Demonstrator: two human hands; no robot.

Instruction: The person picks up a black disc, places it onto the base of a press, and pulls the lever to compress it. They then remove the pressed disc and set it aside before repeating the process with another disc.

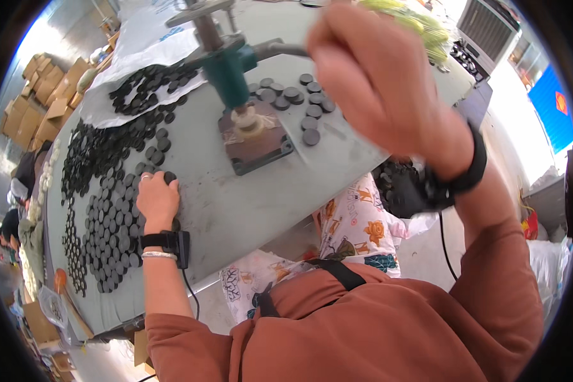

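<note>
A teal hand press [226, 75] stands on the table, with a dark square base plate [256, 151] and a pale round die [248, 121] under its ram. My right hand [375, 79], blurred by motion, is closed round the end of the press's lever [280, 49]. At the right edge of a spread of grey round caps, my left hand [158, 198] pinches a dark round cap [170, 177] between its fingertips. The grey caps [111, 223] lie flat and close together beside that hand. More loose caps [310, 121] lie right of the press, partly behind my right hand.
Piles of black round parts [102, 146] cover the table's left side, some on a white plastic bag [99, 105]. Small ring-shaped parts [74, 251] lie at the left edge. Below the table's right edge is a container of dark parts [395, 184]. Cardboard boxes [48, 89] are stacked far left.
</note>
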